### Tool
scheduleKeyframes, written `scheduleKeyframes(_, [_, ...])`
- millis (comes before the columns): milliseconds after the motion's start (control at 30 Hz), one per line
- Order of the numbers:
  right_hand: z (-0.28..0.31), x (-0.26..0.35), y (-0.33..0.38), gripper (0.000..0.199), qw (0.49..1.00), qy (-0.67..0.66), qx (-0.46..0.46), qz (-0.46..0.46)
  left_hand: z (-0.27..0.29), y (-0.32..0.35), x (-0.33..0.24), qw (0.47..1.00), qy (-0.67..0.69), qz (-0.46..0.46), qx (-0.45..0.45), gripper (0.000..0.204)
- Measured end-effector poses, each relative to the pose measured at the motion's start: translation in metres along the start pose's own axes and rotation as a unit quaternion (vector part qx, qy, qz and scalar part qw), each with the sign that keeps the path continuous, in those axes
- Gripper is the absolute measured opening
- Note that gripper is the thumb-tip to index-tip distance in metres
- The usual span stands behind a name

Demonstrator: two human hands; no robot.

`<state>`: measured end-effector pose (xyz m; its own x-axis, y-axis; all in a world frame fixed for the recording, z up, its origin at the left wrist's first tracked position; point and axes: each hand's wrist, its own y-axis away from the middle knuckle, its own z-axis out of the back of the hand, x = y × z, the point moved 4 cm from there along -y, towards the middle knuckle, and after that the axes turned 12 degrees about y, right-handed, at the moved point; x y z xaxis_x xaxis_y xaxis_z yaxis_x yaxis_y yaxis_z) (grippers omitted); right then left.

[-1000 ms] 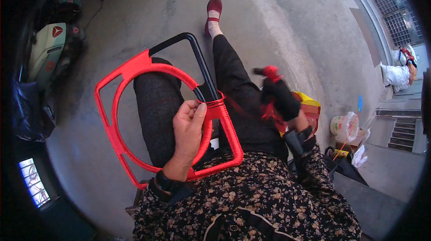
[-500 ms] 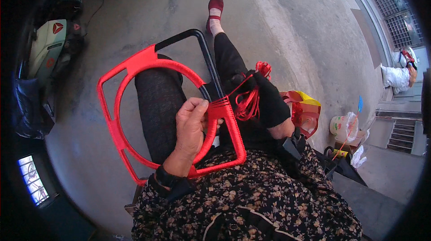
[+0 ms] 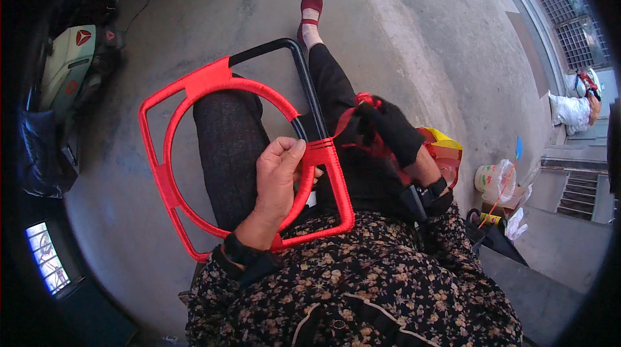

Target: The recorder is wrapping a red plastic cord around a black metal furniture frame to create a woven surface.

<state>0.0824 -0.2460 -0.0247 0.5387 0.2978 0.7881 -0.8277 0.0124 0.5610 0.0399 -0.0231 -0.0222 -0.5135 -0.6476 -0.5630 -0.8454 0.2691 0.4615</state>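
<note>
A squarish frame with a ring inside it (image 3: 208,79) rests tilted over my lap. Tightly wound red cord covers most of it, while a bare black stretch (image 3: 301,75) shows at its upper right. My left hand (image 3: 278,167) is closed on the ring's right side, where the winding ends, thumb on top and some fingers hidden behind. To the right, my right hand (image 3: 390,128), in a black glove, is closed on a bundle of red cord (image 3: 348,122). The cord runs from that hand to the frame's right side. Motion blurs part of the bundle.
Beside my right forearm stands a red and yellow bag (image 3: 446,150). Farther right are a white bucket (image 3: 491,182) and a white sack (image 3: 569,113) by the wall. A light-coloured motor scooter (image 3: 68,65) stands at the far left. My legs stretch out over a concrete floor (image 3: 414,36).
My right hand has moved slightly up, its forearm now showing more, and the cord bundle has swung and blurred. The frame has shifted only a little, with my left hand still on it.
</note>
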Motion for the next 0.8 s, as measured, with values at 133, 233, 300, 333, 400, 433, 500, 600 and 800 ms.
scheduleKeyframes(133, [0.016,0.038,0.012,0.03,0.858,0.384,-0.294,0.172,0.011,-0.002,-0.005,0.999,-0.007,-0.04,-0.024,0.022])
scheduleKeyframes(233, [-0.019,0.086,0.048,0.029,0.728,0.379,-0.278,0.499,0.003,0.002,-0.012,0.996,0.011,-0.08,-0.02,0.031])
scheduleKeyframes(300, [-0.049,0.106,0.063,0.026,0.633,0.417,-0.234,0.609,-0.011,0.008,-0.019,0.993,0.02,-0.113,-0.029,0.032])
scheduleKeyframes(333, [-0.061,0.113,0.074,0.025,0.611,0.434,-0.206,0.629,-0.014,0.009,-0.022,0.99,0.025,-0.13,-0.042,0.03])
scheduleKeyframes(400, [-0.063,0.113,0.081,0.027,0.664,0.453,-0.154,0.575,-0.002,0.004,-0.017,0.99,-0.01,-0.134,-0.035,0.024])
scheduleKeyframes(433, [-0.055,0.108,0.078,0.03,0.732,0.449,-0.123,0.497,0.003,0.001,-0.014,0.989,-0.015,-0.143,-0.038,0.023])
scheduleKeyframes(500, [-0.046,0.091,0.065,0.031,0.84,0.364,-0.092,0.392,0.007,-0.002,-0.011,0.986,-0.028,-0.161,-0.04,0.02])
scheduleKeyframes(600, [-0.039,0.067,0.05,0.031,0.893,0.237,-0.036,0.381,0.014,-0.007,-0.004,0.978,-0.109,-0.172,-0.051,0.018])
scheduleKeyframes(800, [-0.037,0.037,0.046,0.031,0.943,0.144,0.079,0.291,0.008,-0.003,-0.004,0.993,-0.012,-0.116,-0.024,0.017])
